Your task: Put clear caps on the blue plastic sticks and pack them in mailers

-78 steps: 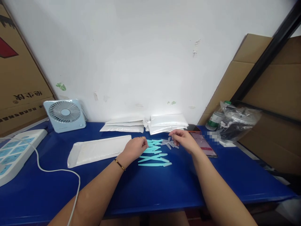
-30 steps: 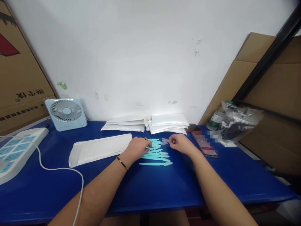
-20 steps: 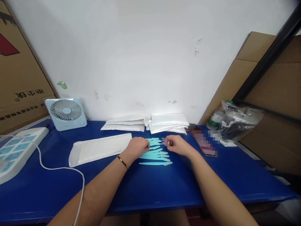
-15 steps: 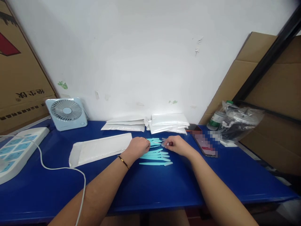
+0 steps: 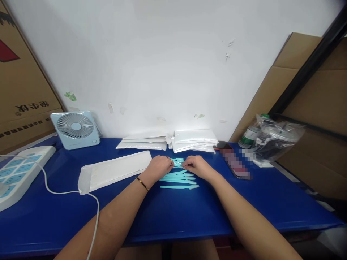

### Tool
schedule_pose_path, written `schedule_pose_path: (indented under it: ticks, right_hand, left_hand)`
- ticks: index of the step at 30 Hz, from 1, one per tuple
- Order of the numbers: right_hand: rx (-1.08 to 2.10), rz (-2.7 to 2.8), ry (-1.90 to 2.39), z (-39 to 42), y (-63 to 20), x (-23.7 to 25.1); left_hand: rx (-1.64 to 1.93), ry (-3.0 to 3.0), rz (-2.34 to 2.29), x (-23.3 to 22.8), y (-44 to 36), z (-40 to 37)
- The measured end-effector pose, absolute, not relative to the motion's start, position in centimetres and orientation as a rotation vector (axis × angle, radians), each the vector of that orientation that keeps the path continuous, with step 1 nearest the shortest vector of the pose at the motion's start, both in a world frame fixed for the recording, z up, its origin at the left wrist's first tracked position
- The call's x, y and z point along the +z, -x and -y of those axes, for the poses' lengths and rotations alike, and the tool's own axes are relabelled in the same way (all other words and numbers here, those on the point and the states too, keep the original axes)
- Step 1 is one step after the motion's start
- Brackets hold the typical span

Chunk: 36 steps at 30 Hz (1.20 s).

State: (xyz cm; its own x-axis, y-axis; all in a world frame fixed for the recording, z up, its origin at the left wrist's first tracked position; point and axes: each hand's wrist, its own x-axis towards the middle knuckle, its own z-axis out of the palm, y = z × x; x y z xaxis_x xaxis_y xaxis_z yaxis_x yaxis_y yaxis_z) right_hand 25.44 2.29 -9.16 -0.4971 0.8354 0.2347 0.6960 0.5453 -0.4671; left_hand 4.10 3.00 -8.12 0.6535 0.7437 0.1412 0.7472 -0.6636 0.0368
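Note:
Several thin turquoise plastic sticks [image 5: 179,178] lie in a loose row on the blue table [image 5: 173,213]. My left hand [image 5: 158,167], with a ring and a thin bracelet, pinches the end of one stick at the far side of the row. My right hand [image 5: 197,167] faces it, fingertips closed on a small clear piece held against that same stick. The two hands almost touch above the row. One stick [image 5: 179,187] lies apart, nearest to me.
A flat white padded envelope [image 5: 116,170] lies left of my hands. Two stacks of envelopes [image 5: 195,139] sit by the wall. A small fan [image 5: 75,129] and a power strip [image 5: 16,171] with its cable [image 5: 67,191] are at left. At right are a phone [image 5: 235,164], a bottle [image 5: 248,136] and a plastic bag [image 5: 273,141].
My right hand has moved left from the scattered clear pieces to meet my left hand over the sticks. The clear pieces on the table are now hidden behind it.

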Motion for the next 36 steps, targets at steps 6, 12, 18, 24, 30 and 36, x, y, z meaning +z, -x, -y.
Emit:
schedule_pose_path:
  ticks: [6,12,18,24,30,36]
  right_hand:
    - [0.438,2.214,1.309,-2.8,-27.4,-9.1]
    - [0.331,2.27,1.335,-3.1,-28.8,-9.0]
    - [0.408,2.386,1.388,-2.6,-28.6,-8.6]
    - [0.614,2.393,1.254,-2.2,-28.6,-8.3]
    - [0.608,2.368,1.188,-2.2,-27.2,-8.8]
    - [0.569,2.393,1.178,-2.1,-26.2,-9.2]
  left_hand:
    - [-0.376,2.861,1.416,-7.7,-4.1,-2.9]
    - [-0.286,3.027,1.393,-8.0,-3.8,-2.6]
    - [-0.247,2.973,1.38,-7.9,-4.2,-2.2]
    - [-0.234,2.931,1.365,-7.9,-4.4,-2.2]
    - [-0.323,2.987,1.283,-9.1,-4.3,-2.8]
    - [-0.346,3.037,1.359,-9.5,-4.4,-3.1]
